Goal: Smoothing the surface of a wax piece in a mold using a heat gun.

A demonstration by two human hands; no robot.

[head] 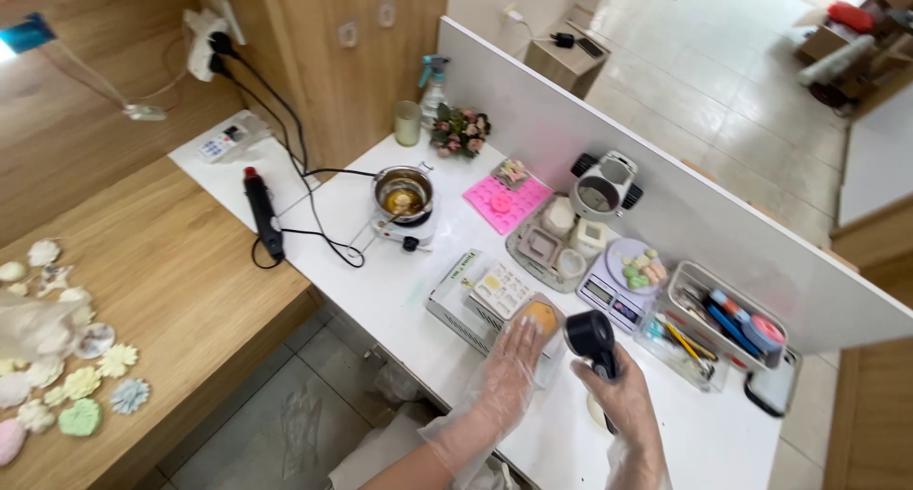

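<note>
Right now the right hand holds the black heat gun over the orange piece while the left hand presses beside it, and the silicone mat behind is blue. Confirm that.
Wrong on one point: the silicone mat is pink, not blue, as the head view shows. The right hand does hold the black heat gun by the orange piece, the left hand beside it.

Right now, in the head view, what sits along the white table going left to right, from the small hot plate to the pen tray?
Metal pot on the hot plate → pink silicone mat → grey tray of moulds → digital scale → clear tray of pens.
</note>
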